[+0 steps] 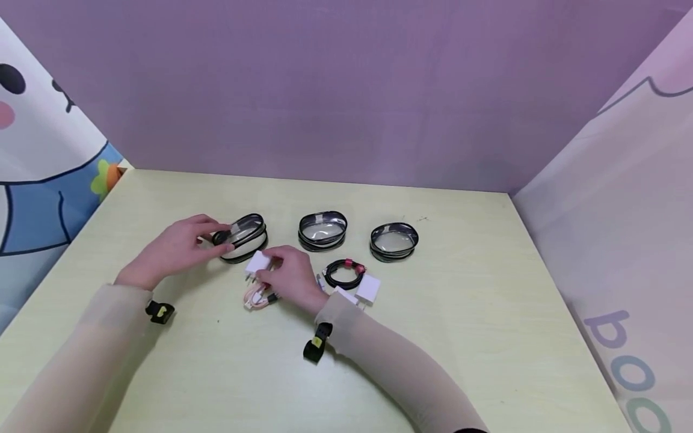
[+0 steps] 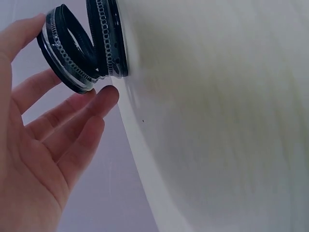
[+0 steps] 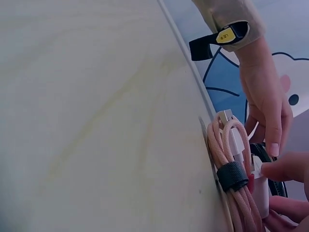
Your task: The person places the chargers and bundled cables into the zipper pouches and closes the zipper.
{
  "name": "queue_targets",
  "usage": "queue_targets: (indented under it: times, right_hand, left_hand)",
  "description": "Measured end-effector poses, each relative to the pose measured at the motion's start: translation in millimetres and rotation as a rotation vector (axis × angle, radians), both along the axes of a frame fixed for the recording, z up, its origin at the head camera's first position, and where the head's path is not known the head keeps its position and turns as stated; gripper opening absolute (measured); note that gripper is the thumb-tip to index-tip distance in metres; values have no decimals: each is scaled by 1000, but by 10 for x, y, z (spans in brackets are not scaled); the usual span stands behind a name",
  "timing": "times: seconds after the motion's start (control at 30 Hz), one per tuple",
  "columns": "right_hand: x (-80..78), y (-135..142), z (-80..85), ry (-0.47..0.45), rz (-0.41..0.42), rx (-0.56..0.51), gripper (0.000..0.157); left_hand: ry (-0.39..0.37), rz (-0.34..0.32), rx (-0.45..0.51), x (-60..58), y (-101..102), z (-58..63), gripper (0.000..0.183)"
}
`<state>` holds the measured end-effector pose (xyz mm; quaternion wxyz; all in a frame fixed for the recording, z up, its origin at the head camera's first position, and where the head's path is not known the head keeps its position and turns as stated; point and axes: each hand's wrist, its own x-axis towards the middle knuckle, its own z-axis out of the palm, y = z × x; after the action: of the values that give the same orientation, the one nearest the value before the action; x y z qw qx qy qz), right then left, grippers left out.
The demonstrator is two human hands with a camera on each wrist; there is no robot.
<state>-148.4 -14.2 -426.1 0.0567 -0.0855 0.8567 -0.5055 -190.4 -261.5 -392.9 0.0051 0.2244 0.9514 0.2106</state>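
Note:
My left hand (image 1: 175,251) holds the raised lid of a small round zip case (image 1: 261,242), clear with black edging, at the left of the row. In the left wrist view, the thumb lies on the rim of the lid (image 2: 62,53) and the fingers spread around its far side. Just right of that case, my right hand (image 1: 295,278) pinches a white charger plug (image 1: 257,263), its prongs pointing down. Below the plug lies a coiled pink cable (image 1: 253,297) with a black strap, clearer in the right wrist view, where the hand partly hides the plug (image 3: 260,193).
Two more round clear cases, a middle one (image 1: 322,232) and a right one (image 1: 394,242), stand on the pale table (image 1: 487,337). A black coiled cable (image 1: 344,274) with red ties and a white plug (image 1: 368,289) lie near my right wrist. A purple panel (image 1: 325,90) rises behind.

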Motion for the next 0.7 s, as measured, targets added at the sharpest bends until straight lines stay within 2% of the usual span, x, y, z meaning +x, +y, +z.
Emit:
queue_targets:
  times: [0.13,0.23,0.37,0.7]
  right_hand:
    - [-8,15,37,-12,-31,-60,44]
    - [-23,15,68,-21,-55,-87,44]
    - [-43,2,96,-29,-80,-120,46]
    - [-143,-92,61,35,-109,-120,45]
  left_hand:
    - [-35,54,25,18,11,-4,58]
    - [-37,71,47,35,22,3,57]
    - [-23,74,67,43,44,7,53]
    - [-32,58,97,65,37,1,44]
